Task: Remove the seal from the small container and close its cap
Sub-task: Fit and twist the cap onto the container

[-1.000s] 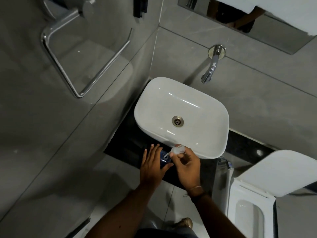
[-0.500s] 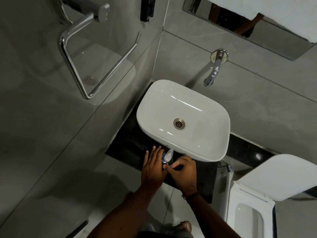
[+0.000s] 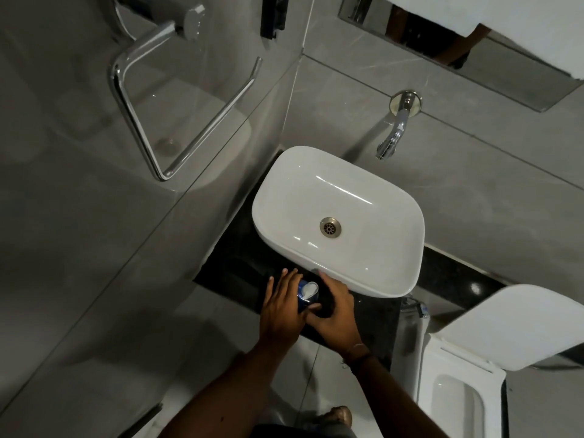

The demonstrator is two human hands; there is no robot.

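A small blue container [image 3: 305, 299] stands on the black counter [image 3: 240, 267] just in front of the white basin. A white seal or cap piece [image 3: 309, 289] lies across its top. My left hand [image 3: 282, 306] wraps the container's left side with fingers extended. My right hand [image 3: 335, 306] presses against its right side, thumb at the lower edge. The container's body is mostly hidden between both hands.
A white basin [image 3: 338, 216] with a metal drain sits behind the hands, under a chrome wall tap [image 3: 395, 134]. A chrome towel bar [image 3: 177, 115] is on the left wall. An open toilet [image 3: 467, 374] stands at the lower right.
My right hand lowered from above the container, where it held the white piece up, down onto the container's right side. The white piece now rests on the container's top. The left hand stayed put.
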